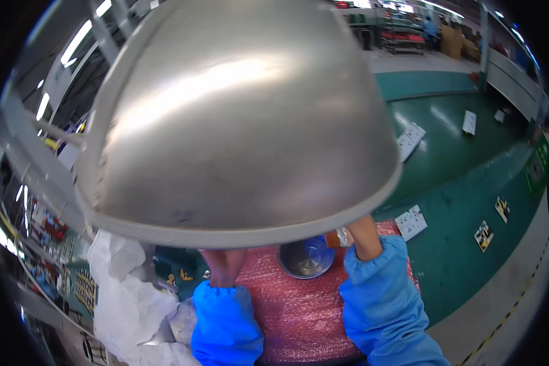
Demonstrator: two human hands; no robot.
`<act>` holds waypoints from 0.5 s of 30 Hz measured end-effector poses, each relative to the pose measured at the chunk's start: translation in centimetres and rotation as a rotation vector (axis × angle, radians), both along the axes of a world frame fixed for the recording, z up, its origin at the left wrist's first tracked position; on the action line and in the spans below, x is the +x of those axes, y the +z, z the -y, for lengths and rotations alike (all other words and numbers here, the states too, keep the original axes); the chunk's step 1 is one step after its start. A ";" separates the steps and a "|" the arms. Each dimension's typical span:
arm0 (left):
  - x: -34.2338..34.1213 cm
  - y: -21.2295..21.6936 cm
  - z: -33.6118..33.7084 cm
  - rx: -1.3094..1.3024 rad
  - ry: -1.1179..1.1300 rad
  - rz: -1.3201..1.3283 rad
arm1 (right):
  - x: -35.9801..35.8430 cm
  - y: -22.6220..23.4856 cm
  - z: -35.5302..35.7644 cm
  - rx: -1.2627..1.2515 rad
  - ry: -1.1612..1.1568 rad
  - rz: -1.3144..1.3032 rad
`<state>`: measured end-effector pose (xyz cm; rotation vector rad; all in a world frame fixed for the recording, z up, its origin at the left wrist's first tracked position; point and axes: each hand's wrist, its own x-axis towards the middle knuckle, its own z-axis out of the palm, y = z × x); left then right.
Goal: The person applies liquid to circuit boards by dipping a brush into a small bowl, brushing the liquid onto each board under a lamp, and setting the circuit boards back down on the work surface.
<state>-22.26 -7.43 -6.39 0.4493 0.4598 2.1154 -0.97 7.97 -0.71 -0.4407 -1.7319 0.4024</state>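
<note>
A large rounded shell of brushed metal (244, 140) with a pale rim fills the upper middle and hides much of what lies behind it. My left hand (224, 263) reaches up behind its lower rim; only the wrist side shows above a blue sleeve cover, and the fingers are hidden. On the other side, my right hand (363, 236) also goes behind the rim, fingers out of sight. Close to it is a small orange-brown piece (338, 238), whose kind I cannot make out. Between my forearms a round metal bowl (305, 259) sits on pink bubble wrap (296, 317).
White plastic sheeting (125, 293) is bunched at the left, near small brass-coloured parts (183, 276). Several flat white boards, one a white panel (411, 222), lie spaced along the green surface (451, 262) on the right. Shelving (402, 39) and a person (431, 30) are far behind.
</note>
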 end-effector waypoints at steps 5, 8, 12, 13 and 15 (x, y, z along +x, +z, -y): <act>-3.8 -3.7 -1.6 -0.139 0.036 -0.064 | 1.0 2.7 -2.4 -0.134 0.056 -0.095; -7.3 -7.1 -4.0 -0.172 0.048 -0.061 | 2.3 3.8 -2.0 -0.286 0.077 -0.074; -13.8 -8.3 -3.3 -0.337 0.081 -0.682 | 3.0 5.3 -1.2 -0.446 0.145 -0.065; -14.0 -8.6 -2.4 -0.547 0.157 -0.808 | 3.6 5.2 -1.6 -0.454 0.130 -0.053; -12.8 -8.6 -2.1 -0.746 0.213 -0.938 | 4.7 5.0 -2.3 -0.485 0.096 -0.025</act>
